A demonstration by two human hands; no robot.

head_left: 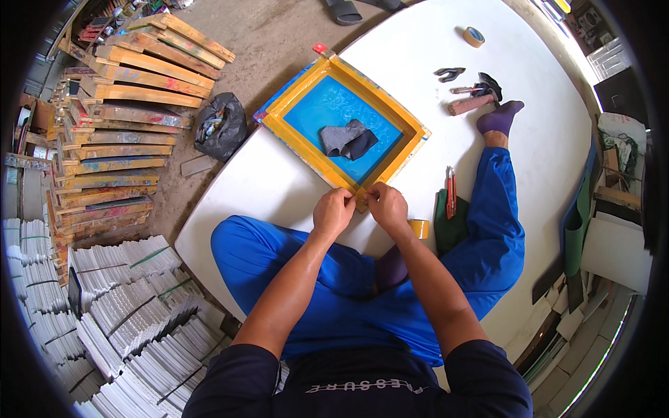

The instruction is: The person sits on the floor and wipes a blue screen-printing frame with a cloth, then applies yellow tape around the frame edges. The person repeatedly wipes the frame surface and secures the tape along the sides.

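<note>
A wooden screen-printing frame point(306, 153) covered in yellow tape lies tilted on the white surface before me, its blue mesh point(306, 104) facing up. A crumpled grey and black cloth point(348, 139) rests on the mesh. At the frame's near corner my left hand point(334, 211) and my right hand point(387, 207) pinch from either side, fingers closed on yellow tape point(361, 200) there. The fingers partly hide the tape. Just right of my right hand stands a roll of yellow tape point(418, 228).
Red-handled tools point(451, 195) lie on green cloth point(448, 226) by my leg. Farther off are a roller point(471, 104), a black clamp point(450, 73) and a tape roll point(474, 37). Stacked wooden frames point(118, 150), a black bag point(221, 125) and white bundles point(125, 292) line the left.
</note>
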